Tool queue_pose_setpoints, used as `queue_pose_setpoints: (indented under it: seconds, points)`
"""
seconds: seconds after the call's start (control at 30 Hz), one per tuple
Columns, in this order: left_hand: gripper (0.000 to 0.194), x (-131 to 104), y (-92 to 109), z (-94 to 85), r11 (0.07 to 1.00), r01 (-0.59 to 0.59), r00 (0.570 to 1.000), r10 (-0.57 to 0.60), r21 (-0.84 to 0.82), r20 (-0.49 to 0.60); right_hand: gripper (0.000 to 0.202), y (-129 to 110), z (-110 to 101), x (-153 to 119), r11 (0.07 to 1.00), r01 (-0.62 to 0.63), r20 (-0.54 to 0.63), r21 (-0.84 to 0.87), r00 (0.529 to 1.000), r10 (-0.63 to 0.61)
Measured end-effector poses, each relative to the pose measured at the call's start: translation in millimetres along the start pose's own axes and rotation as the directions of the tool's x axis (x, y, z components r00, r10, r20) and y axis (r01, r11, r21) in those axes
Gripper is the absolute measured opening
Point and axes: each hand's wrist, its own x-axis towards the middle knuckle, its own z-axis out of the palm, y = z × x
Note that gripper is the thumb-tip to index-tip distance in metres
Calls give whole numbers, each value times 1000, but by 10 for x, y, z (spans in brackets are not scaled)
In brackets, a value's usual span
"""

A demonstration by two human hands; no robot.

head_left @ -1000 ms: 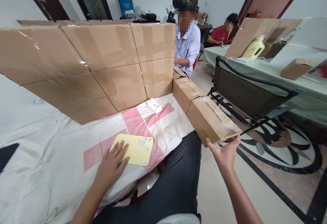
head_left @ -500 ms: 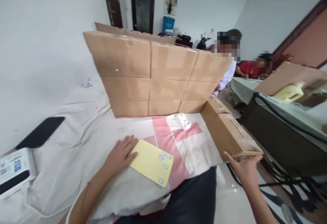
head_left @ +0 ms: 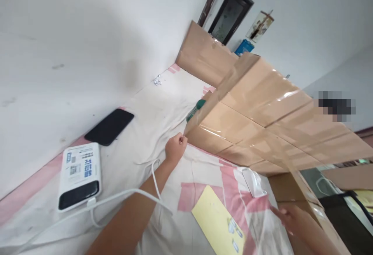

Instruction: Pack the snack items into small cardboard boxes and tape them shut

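My left hand [head_left: 176, 149] is closed at the lower left edge of the upright cardboard partition [head_left: 244, 125], its fingers curled on that edge. Over the low cardboard side box [head_left: 287, 185] reaches my right hand [head_left: 293, 219], one finger stretched out to the left and the others partly hidden. Between the hands a yellow card [head_left: 214, 218] lies on the cloth, with small whitish pieces [head_left: 234, 229] on it. A white plastic-looking item [head_left: 254, 183] rests near the partition's foot, close to my right hand.
A white power bank [head_left: 80, 169] with a white cable [head_left: 128, 193] lies at the left, the cable passing over my left forearm. Beyond it are a black phone [head_left: 110, 127] and small silvery bits [head_left: 157, 80] by the wall. A green object [head_left: 194, 111] sits behind the partition.
The view has turned left and tilted. My left hand has left the yellow card and closed at the partition's left edge. My right hand has shifted from the side box's near end to over its inner side.
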Motion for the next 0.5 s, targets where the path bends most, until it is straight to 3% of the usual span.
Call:
queue_pose_setpoints:
  seconds: [0.03,0.1,0.23,0.37,0.43,0.5]
  points:
    - [23,33,-21,-11,999,21,1000,-21,-33,-3,44,-326,58,144,998,57,120,-23,991,-54]
    - [25,49,-45,-17,995,44,999,-43,-95,11,44,-1079,209,332,966,243,359,-89,912,-197]
    - [28,45,-55,-7,978,83,996,-75,-190,49,34,-2635,477,382,824,566,481,-35,732,-482]
    - [27,97,-63,-31,953,130,990,-108,-275,94,22,-3763,535,425,518,833,596,-194,520,-612]
    - [24,122,-67,-48,940,160,985,-132,-303,112,15,-4156,559,568,390,870,603,-301,491,-629]
    - [25,132,-67,-58,930,187,981,-156,-318,119,29,-4464,641,796,382,836,569,-394,548,-613]
